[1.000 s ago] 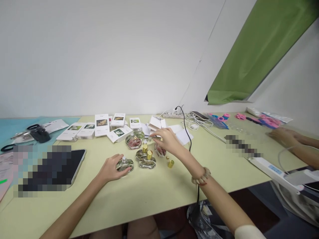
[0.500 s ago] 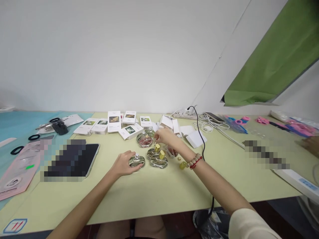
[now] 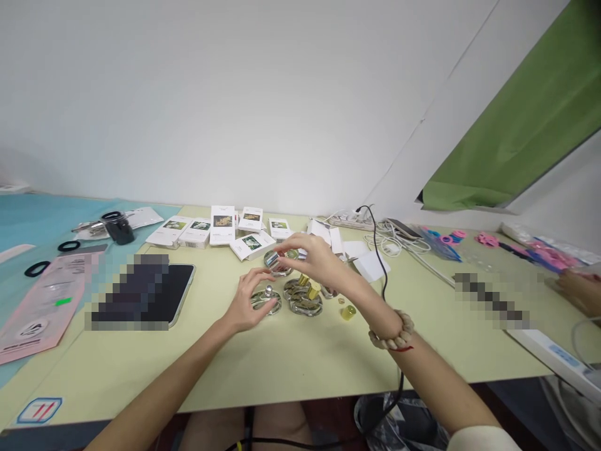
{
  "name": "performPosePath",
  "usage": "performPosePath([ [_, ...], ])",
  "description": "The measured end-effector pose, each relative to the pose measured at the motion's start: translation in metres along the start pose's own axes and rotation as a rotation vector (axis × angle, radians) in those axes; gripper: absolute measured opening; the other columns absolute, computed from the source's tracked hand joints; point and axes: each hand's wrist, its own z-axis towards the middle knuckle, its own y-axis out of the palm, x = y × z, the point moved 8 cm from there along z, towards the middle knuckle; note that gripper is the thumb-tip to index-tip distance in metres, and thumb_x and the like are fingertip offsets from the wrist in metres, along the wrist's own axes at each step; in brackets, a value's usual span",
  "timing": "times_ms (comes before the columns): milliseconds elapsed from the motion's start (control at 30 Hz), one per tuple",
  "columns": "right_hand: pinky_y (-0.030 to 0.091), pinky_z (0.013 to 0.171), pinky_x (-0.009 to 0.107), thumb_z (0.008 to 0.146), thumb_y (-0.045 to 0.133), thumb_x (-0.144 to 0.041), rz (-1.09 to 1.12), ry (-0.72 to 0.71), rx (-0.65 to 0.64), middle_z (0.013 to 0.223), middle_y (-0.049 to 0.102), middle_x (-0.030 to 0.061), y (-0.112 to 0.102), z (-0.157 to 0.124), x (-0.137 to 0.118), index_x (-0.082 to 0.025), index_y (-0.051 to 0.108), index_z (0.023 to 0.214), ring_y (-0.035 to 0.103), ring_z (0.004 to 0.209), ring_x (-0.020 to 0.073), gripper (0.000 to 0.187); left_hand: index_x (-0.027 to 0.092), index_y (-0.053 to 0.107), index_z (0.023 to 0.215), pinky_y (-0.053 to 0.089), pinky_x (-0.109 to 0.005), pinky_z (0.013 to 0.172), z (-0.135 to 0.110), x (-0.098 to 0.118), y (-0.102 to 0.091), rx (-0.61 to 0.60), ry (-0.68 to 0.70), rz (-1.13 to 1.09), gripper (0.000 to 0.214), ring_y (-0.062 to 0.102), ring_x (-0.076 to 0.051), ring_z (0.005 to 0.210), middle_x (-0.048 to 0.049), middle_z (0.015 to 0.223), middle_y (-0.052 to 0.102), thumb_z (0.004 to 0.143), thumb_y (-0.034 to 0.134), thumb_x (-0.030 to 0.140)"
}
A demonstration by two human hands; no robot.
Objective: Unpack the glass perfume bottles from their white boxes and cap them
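My left hand [image 3: 248, 300] curls round a flat, rounded glass perfume bottle [image 3: 266, 303] with a silver neck, standing on the table. My right hand [image 3: 314, 255] hovers just behind and above it, thumb and fingers closed on a small shiny silver cap [image 3: 272, 260]. Under that hand, a reddish glass bottle is partly hidden. To the right of the left hand's bottle stand two more perfume bottles [image 3: 306, 305] with gold caps [image 3: 314, 289]. A loose yellow-gold cap [image 3: 348, 312] lies further right.
White printed boxes [image 3: 222, 225] stand along the back, with opened white cartons [image 3: 370, 264] to their right. A dark tablet [image 3: 181, 294] lies left. A black cable [image 3: 375, 232] crosses the right side. Another person's hand [image 3: 582, 289] rests at the far right.
My right hand has drawn back from the rear bottles and lifted, now with a silver cap in its fingers. My left hand stays at its bottle. The view has shifted slightly.
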Motion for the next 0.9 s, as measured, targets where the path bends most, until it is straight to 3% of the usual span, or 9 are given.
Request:
performPosePath([
  [233,0.044,0.066,0.024,0.079,0.056,-0.028,0.138,0.03,-0.197,0.089,0.061,0.0041,0.023,-0.006,0.006,-0.021,0.065,0.097,0.055,0.077,0.0106,0.022,0.018,0.052,0.088,0.037,-0.034,0.093,0.002,-0.005,-0.007,0.131,-0.004,-0.167,0.014,0.047,-0.018,0.106,-0.0078,0.109,0.048,0.077,0.055,0.024],
  [467,0.042,0.063,0.023,0.079,0.055,-0.026,0.17,-0.013,-0.265,0.092,0.061,0.004,0.031,-0.004,-0.002,-0.023,0.065,0.101,0.053,0.077,0.0105,0.024,0.017,0.057,0.074,0.041,-0.035,0.091,0.005,-0.012,-0.013,0.15,-0.024,-0.164,0.01,0.05,-0.017,0.102,-0.0069,0.105,0.05,0.071,0.062,0.025],
  [667,0.04,0.061,0.023,0.078,0.055,-0.025,0.155,-0.029,-0.29,0.09,0.062,0.0035,0.032,-0.003,-0.006,-0.022,0.067,0.096,0.052,0.073,0.0099,0.021,0.018,0.058,0.083,0.04,-0.035,0.092,0.008,-0.016,-0.014,0.105,-0.048,-0.156,0.023,0.049,-0.018,0.104,-0.0059,0.108,0.05,0.066,0.067,0.031],
  [900,0.041,0.065,0.023,0.075,0.058,-0.02,0.171,-0.032,-0.337,0.092,0.062,0.0034,0.039,-0.007,-0.002,-0.021,0.068,0.093,0.053,0.076,0.0102,0.02,0.021,0.053,0.107,0.04,-0.036,0.093,0.009,-0.016,-0.002,-0.111,-0.139,-0.212,0.052,0.048,-0.021,0.108,-0.0058,0.114,0.049,0.059,0.072,0.034],
])
